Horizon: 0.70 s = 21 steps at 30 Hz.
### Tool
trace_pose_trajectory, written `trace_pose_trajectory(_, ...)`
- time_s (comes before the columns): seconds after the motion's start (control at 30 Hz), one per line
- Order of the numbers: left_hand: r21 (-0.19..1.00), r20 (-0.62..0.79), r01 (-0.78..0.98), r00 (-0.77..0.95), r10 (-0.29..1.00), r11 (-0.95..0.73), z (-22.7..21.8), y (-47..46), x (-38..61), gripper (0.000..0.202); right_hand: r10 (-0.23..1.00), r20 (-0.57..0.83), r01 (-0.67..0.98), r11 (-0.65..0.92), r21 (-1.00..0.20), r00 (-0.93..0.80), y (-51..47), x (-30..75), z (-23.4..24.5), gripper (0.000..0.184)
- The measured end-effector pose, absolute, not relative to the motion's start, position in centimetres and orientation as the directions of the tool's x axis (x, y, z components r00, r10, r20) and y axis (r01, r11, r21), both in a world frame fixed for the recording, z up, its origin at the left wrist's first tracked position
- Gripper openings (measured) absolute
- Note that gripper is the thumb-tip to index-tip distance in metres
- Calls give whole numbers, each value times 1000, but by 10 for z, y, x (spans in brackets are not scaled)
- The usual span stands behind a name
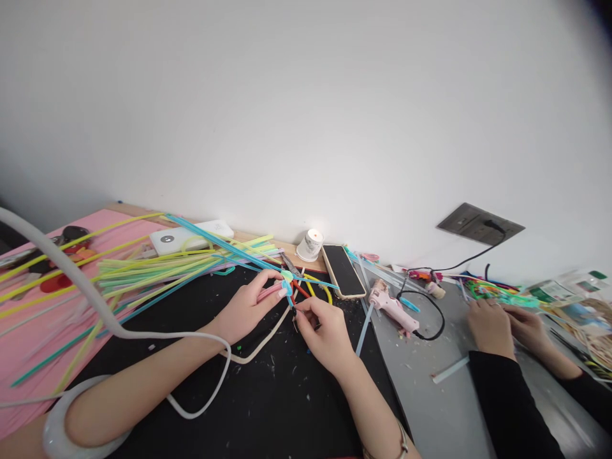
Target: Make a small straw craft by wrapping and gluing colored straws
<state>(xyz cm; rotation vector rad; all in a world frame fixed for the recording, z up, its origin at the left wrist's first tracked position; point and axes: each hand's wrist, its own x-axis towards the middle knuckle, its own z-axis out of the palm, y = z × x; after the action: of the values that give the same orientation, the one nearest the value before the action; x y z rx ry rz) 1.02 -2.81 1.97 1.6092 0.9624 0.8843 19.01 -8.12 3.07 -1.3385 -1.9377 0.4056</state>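
Observation:
My left hand (258, 305) is closed in a pinch on a small piece made of pipe cleaners (287, 285), with blue, pale green and pink parts showing. The piece is held above a black mat (268, 389). Just to its lower right, my right hand (322, 328) pinches at the lower end of the piece, where a thin blue strand and something dark meet the fingertips. Pliers (291, 266) with red handles lie right behind the hands. Around them are a yellow pipe cleaner (325, 284) and a long bundle of blue pipe cleaners (224, 241).
Many pastel pipe cleaners (143, 274) and a white power bank (191, 236) lie left, with a white cable (108, 312) crossing my left arm. A paper cup (310, 245), phone (343, 271) and pink glue gun (393, 309) stand right, near a co-worker's hands (492, 325).

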Motion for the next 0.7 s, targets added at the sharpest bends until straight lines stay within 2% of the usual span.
trace_pose_trajectory(0.23, 946, 97, 233, 457, 884, -225, 18, -27, 10, 31, 872, 427, 703, 458, -544, -238, -82, 192, 31, 12)
trace_pose_trajectory(0.7, 851, 102, 408, 488, 867, -330, 23, -30, 8, 25, 866, 423, 704, 474, -529, -266, -83, 192, 29, 12)
